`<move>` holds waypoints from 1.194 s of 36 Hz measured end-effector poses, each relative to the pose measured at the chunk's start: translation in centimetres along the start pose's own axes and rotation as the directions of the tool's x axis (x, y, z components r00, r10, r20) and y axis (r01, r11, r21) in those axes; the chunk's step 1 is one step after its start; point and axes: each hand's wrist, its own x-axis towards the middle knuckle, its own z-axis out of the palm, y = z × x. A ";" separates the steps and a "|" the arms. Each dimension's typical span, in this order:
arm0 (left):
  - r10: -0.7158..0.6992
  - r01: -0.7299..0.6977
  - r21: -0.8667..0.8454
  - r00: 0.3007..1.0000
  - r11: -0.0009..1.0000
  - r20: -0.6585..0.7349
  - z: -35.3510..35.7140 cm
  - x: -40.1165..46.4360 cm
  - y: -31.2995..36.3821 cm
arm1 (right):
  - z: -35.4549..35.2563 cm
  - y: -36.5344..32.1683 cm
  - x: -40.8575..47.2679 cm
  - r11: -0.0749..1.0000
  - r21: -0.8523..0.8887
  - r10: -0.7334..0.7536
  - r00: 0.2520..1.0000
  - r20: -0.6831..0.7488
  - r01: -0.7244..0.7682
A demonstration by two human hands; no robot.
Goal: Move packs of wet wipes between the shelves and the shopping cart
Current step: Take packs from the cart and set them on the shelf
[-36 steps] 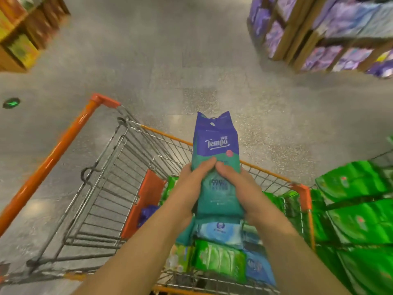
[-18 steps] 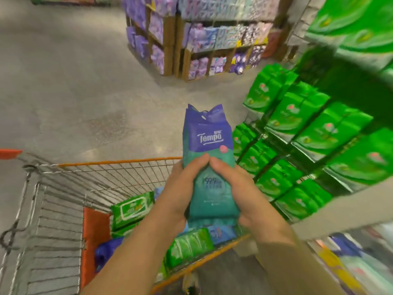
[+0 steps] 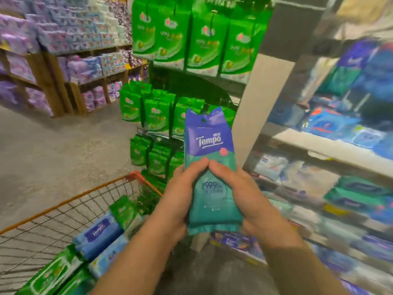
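the tempo wipes pack stood upright in the middle of the view, its long axis running near to far, blue hanger end pointing up and away from us toward the shelves and its teal sealed end down by our wrists. it was off the cart and off the shelves, carried in the air. our left hand wrapped its left edge and our right hand its right edge, fingers curled behind, both thumbs pressed on the front and meeting at the middle. to the near left was the orange-rimmed shopping cart, with blue packs and green packs lying inside. beyond the pack hung green hanging packs on a rack. at right, blurred shelves carried blue and teal packs.
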 end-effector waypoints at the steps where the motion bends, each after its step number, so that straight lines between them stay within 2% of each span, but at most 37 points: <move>1: -0.013 0.013 0.006 1.000 1.000 0.023 1.3 0.1 -0.6 | -1.3 -0.6 -0.6 1.000 0.008 -0.017 1.000 -0.013 0.017; 10: -0.153 0.133 0.115 0.969 0.984 0.192 13.4 1.0 -7.5 | -13.0 -6.6 -6.6 0.993 0.067 -0.089 0.988 -0.124 0.098; 17: -0.147 0.114 0.153 0.965 0.982 0.219 21.0 3.2 -12.6 | -21.2 -9.5 -9.3 0.978 0.094 -0.159 0.960 -0.230 0.184; 19: -0.136 0.098 0.177 0.966 0.979 0.220 22.9 3.8 -13.4 | -22.5 -10.5 -10.1 0.978 0.083 -0.172 0.962 -0.212 0.193; 21: -0.149 0.091 0.211 0.949 0.973 0.278 24.2 4.2 -14.3 | -23.8 -11.5 -10.7 0.981 0.088 -0.157 0.972 -0.176 0.174; 24: -0.184 0.098 0.254 0.922 0.962 0.340 25.1 3.9 -15.0 | -25.9 -12.5 -11.1 0.971 0.160 -0.141 0.969 -0.203 0.175; 27: -0.178 0.072 0.298 0.922 0.952 0.344 25.8 4.7 -15.2 | -28.1 -13.1 -10.7 0.951 0.236 -0.143 0.962 -0.231 0.198; 32: -0.079 -0.007 0.325 0.965 0.946 0.251 28.4 8.3 -15.5 | -29.7 -14.4 -9.4 0.940 0.281 -0.146 0.971 -0.188 0.196; 39: -0.155 0.088 0.178 0.899 0.980 0.409 29.9 12.0 -15.2 | -30.9 -17.0 -5.6 0.964 0.148 -0.166 0.936 -0.311 0.221; 43: -0.141 0.091 0.143 0.910 0.986 0.391 30.6 15.1 -14.1 | -30.8 -19.0 -2.8 0.961 0.017 -0.247 0.885 -0.394 0.275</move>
